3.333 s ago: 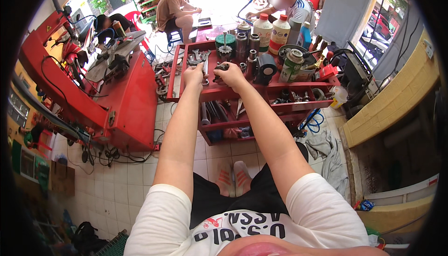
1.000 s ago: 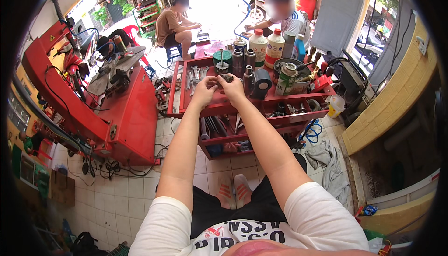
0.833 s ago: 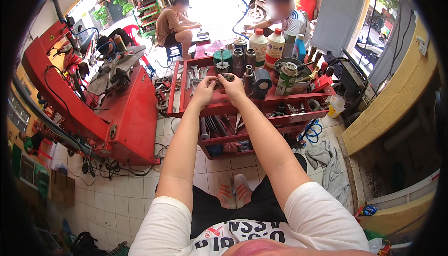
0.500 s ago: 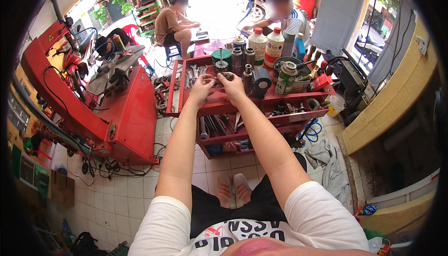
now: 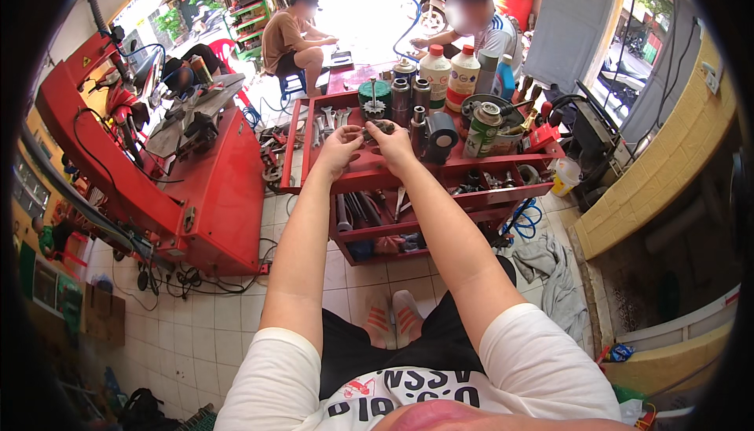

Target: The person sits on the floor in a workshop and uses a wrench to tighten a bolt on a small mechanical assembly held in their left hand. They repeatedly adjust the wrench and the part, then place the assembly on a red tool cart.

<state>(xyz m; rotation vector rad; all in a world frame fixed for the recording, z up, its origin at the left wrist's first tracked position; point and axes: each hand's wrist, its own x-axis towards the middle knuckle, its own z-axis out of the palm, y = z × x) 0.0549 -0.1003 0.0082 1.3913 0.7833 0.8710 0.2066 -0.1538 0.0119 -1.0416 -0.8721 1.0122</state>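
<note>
Over the top tray of a red tool cart (image 5: 424, 182), my left hand (image 5: 341, 153) and my right hand (image 5: 390, 146) are close together. Between their fingertips is a small dark metal part (image 5: 382, 127), mostly covered by the fingers, so its exact kind does not show. Both hands are closed on it. Wrenches (image 5: 320, 126) lie in the tray just left of my hands. Behind them stands a green round container (image 5: 374, 95) with a toothed metal piece in front. Several metal sockets (image 5: 401, 101) stand to the right, beside a dark cylinder (image 5: 440, 137).
White bottles with red caps (image 5: 435, 76), a green spray can (image 5: 483, 129) and a blue bottle (image 5: 503, 77) crowd the cart's right side. A red machine (image 5: 212, 195) stands left. One person (image 5: 287, 42) sits ahead; another person (image 5: 496, 42) is beyond the cart. A grey cloth (image 5: 556, 278) lies right.
My hands stay together on the dark part, with only slight finger movement. The view has shifted slightly. The person at the far right has moved an arm a little.
</note>
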